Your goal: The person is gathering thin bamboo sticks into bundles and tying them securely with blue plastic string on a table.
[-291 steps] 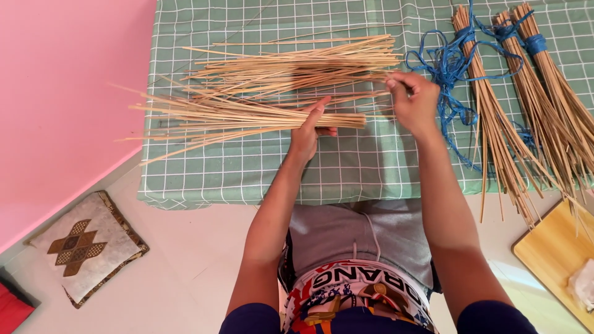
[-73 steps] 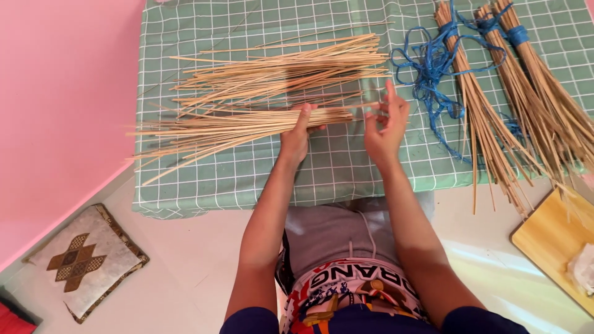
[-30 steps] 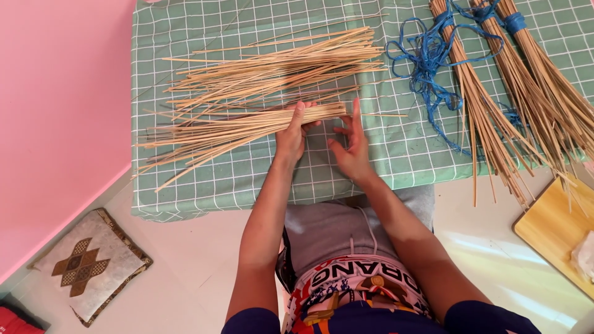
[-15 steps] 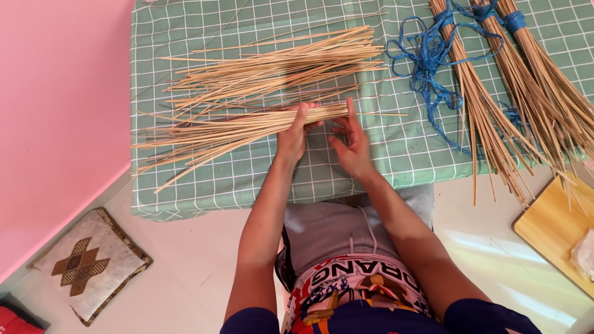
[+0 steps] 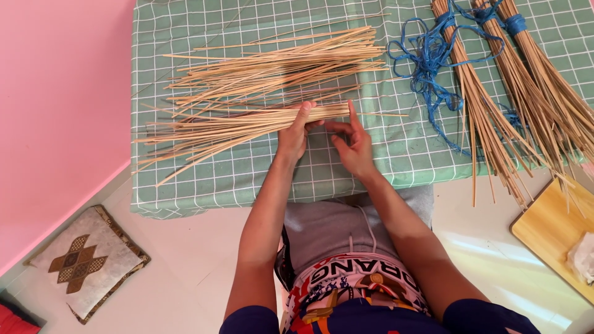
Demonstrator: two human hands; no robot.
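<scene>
My left hand [image 5: 293,133] is closed around the thick end of a near bundle of thin tan sticks [image 5: 229,127] that fans out to the left over the green checked cloth [image 5: 402,154]. Just to its right, my right hand [image 5: 351,143] has its fingers spread and its fingertips touch the cut ends of that bundle. A second, looser pile of sticks [image 5: 278,65] lies farther back on the cloth.
Tangled blue string [image 5: 427,68] lies right of the piles. Finished stick bundles tied with blue string [image 5: 526,93] lie at the far right, overhanging the edge. A wooden board [image 5: 554,229] and a patterned cushion [image 5: 83,263] sit on the floor; a pink wall [image 5: 55,111] stands left.
My right hand has come left from the loose sticks to the bundle's cut ends. My left hand stays on the near bundle, whose sticks are gathered tighter than before.
</scene>
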